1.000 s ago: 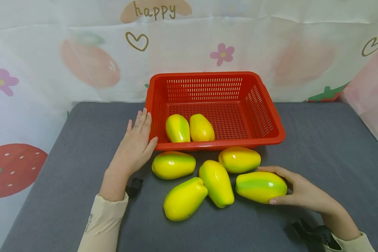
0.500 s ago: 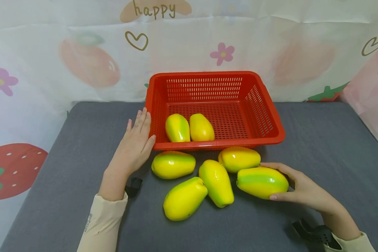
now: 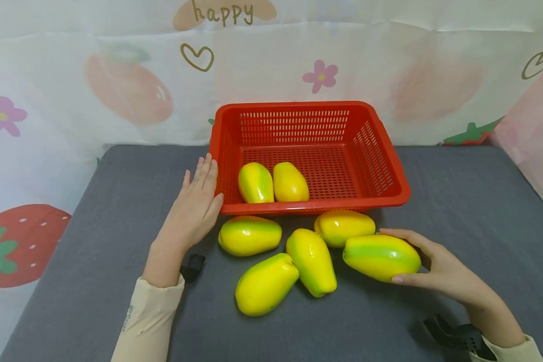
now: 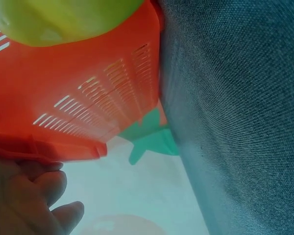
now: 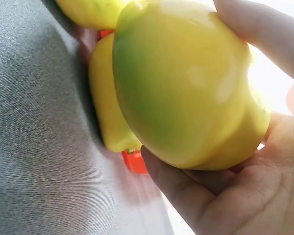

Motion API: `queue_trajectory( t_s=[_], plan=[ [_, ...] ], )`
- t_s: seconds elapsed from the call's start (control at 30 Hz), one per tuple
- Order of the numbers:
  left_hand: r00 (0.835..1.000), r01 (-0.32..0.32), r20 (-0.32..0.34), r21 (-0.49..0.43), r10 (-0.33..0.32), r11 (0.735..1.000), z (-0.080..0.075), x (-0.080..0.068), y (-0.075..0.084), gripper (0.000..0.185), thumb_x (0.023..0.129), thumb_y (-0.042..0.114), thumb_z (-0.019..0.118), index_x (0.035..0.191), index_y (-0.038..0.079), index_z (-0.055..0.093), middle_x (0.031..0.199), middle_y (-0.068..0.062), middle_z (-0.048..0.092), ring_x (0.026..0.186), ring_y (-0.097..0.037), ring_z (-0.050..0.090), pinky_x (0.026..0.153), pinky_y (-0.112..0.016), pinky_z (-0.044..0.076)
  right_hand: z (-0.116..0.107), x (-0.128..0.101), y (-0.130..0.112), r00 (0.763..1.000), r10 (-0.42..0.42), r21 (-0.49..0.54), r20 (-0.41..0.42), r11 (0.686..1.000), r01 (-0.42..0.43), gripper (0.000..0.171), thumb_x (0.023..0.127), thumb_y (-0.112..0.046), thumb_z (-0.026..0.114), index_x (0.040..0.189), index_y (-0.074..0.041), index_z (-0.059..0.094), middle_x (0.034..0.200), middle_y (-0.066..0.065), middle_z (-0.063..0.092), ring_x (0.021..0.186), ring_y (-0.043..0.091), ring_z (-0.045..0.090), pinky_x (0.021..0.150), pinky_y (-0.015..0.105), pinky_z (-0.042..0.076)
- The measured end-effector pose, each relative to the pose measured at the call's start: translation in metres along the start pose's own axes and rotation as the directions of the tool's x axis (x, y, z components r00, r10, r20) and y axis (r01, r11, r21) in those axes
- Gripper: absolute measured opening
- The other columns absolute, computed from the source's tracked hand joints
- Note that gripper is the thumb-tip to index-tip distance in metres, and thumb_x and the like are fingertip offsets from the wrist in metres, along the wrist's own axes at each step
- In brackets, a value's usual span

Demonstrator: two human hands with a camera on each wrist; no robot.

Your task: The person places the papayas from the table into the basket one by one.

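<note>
My right hand [image 3: 439, 266] grips a yellow-green papaya [image 3: 382, 258] by its right end, thumb on the near side and fingers on the far side. In the right wrist view this papaya [image 5: 186, 88] fills the middle, held up off the grey cloth. My left hand [image 3: 192, 208] rests with straight fingers along the left rim of a red plastic basket [image 3: 317, 206]. Under that rim, the left wrist view shows the fingertips [image 4: 51, 186]. Inside the basket, two papayas [image 3: 255, 183] lie side by side at the front left.
Several more papayas lie before the basket: one at left [image 3: 250, 236], one nearer me [image 3: 267, 285], one slanted in the middle [image 3: 311, 262] and one at right [image 3: 344, 229]. A printed curtain [image 3: 262, 65] hangs behind the grey-covered table [image 3: 90, 281].
The right hand has raised its papaya off the cloth, shifting it slightly away from me and to the right. The left hand stays at the basket's rim.
</note>
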State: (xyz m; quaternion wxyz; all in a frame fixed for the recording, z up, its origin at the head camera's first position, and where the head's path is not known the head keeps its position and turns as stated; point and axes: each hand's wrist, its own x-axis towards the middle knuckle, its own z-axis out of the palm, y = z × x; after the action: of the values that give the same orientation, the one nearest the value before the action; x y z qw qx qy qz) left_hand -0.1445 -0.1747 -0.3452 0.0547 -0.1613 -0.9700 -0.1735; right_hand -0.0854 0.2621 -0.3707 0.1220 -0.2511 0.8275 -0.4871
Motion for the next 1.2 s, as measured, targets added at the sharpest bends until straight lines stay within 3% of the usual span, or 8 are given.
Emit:
queue_trajectory(
  t_s=[0.13, 0.4, 0.9, 1.2],
  plan=[
    [1.0, 0.004, -0.002, -0.003, -0.004, 1.0, 0.001, 0.0, 0.0, 0.064, 0.099, 0.023, 0.038, 0.15, -0.005, 0.011, 0.158, -0.017, 0.003, 0.145, -0.028, 0.0, 0.115, -0.05, 0.001, -0.003, -0.001, -0.003, 0.999, -0.033, 0.015, -0.022, 0.999, 0.033, 0.071, 0.08, 0.004, 0.071, 0.143, -0.01, 0.041, 0.137, -0.002, 0.049, 0.108, 0.01, 0.05, 0.085, 0.017, 0.043],
    [1.0, 0.012, 0.003, 0.003, -0.012, 1.0, 0.0, 0.0, 0.0, 0.064, 0.099, 0.023, 0.038, 0.15, -0.005, 0.011, 0.158, -0.016, 0.003, 0.145, -0.028, -0.001, 0.115, -0.05, 0.002, -0.009, 0.004, -0.013, 0.981, -0.169, 0.021, -0.096, 0.985, 0.172, 0.079, 0.072, 0.02, 0.069, 0.142, 0.001, 0.038, 0.137, 0.0, 0.049, 0.103, 0.011, 0.051, 0.08, 0.016, 0.045],
    [1.0, 0.015, 0.004, 0.001, -0.015, 1.0, 0.0, 0.001, 0.003, 0.065, 0.098, 0.022, 0.04, 0.15, -0.005, 0.011, 0.158, -0.016, 0.003, 0.145, -0.028, 0.0, 0.115, -0.049, 0.001, -0.018, 0.02, -0.032, 0.966, -0.222, 0.026, -0.133, 0.973, 0.228, 0.079, 0.073, 0.022, 0.066, 0.143, 0.002, 0.036, 0.136, 0.003, 0.047, 0.1, 0.013, 0.052, 0.081, 0.015, 0.047],
    [1.0, 0.02, 0.011, 0.004, -0.02, 1.0, -0.001, 0.0, 0.003, 0.066, 0.098, 0.023, 0.039, 0.15, -0.005, 0.011, 0.158, -0.016, 0.002, 0.145, -0.028, -0.001, 0.115, -0.049, 0.0, -0.02, 0.034, -0.041, 0.965, -0.189, 0.006, -0.18, 0.981, 0.193, 0.078, 0.076, 0.019, 0.066, 0.145, -0.005, 0.038, 0.134, 0.004, 0.048, 0.099, 0.015, 0.052, 0.08, 0.015, 0.049]
  ],
)
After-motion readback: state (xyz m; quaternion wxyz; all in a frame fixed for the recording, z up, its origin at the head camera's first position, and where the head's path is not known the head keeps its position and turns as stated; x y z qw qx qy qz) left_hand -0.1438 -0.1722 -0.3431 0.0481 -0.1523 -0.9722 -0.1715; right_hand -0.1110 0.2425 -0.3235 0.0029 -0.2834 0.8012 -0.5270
